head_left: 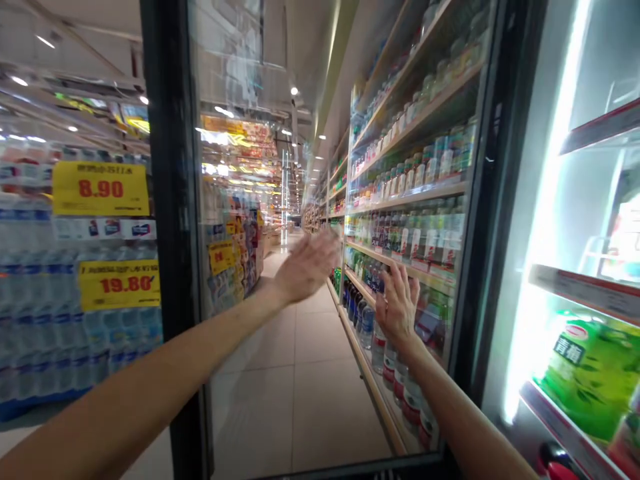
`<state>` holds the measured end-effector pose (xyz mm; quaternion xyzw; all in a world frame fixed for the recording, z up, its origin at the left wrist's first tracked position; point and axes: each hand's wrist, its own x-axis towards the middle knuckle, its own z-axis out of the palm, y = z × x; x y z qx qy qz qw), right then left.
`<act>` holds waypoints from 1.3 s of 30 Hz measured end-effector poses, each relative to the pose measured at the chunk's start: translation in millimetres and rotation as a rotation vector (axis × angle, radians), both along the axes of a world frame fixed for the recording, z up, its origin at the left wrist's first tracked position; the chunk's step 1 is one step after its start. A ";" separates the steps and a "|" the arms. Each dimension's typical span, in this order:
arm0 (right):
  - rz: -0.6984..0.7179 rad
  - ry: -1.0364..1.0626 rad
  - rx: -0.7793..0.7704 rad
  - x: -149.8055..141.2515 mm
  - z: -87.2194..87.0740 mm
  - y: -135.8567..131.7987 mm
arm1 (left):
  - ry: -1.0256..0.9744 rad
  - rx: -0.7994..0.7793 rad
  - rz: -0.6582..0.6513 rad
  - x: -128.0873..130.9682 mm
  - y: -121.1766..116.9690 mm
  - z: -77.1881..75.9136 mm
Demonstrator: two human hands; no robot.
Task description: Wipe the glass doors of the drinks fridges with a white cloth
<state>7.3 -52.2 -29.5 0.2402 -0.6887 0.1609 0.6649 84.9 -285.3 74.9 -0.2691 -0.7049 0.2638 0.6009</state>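
Note:
A glass fridge door (260, 413) with a black frame (173, 200) stands swung out in front of me. My left hand (310, 267) is raised before the middle of the glass, fingers stretched out and blurred by motion, holding nothing. To its right, my right hand (399, 300) is held up with fingers spread, also holding nothing. Whether either palm touches the glass, I cannot tell. Bottled drinks on shelves (405, 197) show through the pane behind my right hand.
On the right is a lit fridge interior with shelf edges (590, 287) and a green package (590, 373). Stacked water packs (45, 320) with a yellow price sign (100, 188) stand at left. A tiled aisle (310, 340) runs ahead beyond the glass.

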 end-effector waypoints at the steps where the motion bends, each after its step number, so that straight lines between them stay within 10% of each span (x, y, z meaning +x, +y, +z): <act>1: -0.004 0.005 0.003 -0.2 0.4 0.7 | -0.052 -0.171 -0.028 -1.7 3.2 -5.9; 3: -0.017 0.018 0.000 -1.3 1.4 2.6 | -0.097 -0.319 -0.073 -4.5 8.4 -10.4; 9: -0.035 0.008 -0.016 -4.8 3.9 8.7 | 0.018 0.197 -0.053 -12.1 23.6 2.1; 14: -0.035 -0.004 -0.026 -3.7 4.2 11.0 | -0.095 -0.313 -0.116 -19.0 34.0 -18.9; 20: -0.022 -0.019 -0.066 -6.3 2.5 14.3 | 0.051 0.209 -0.041 -17.5 36.4 10.2; 25: 0.061 0.023 -0.051 2.7 6.0 10.7 | -0.099 -0.226 -0.118 -17.2 46.2 -25.6; 30: 0.374 0.097 -0.043 20.8 29.6 -15.8 | -0.053 0.170 -0.093 -22.1 54.1 -20.3; 33: 0.431 0.024 0.057 29.0 43.1 -40.3 | -0.081 0.189 -0.096 -15.8 40.1 -17.6; 39: 0.111 -0.081 0.046 43.0 58.4 -98.4 | -0.182 0.220 -0.064 8.7 -15.6 -32.2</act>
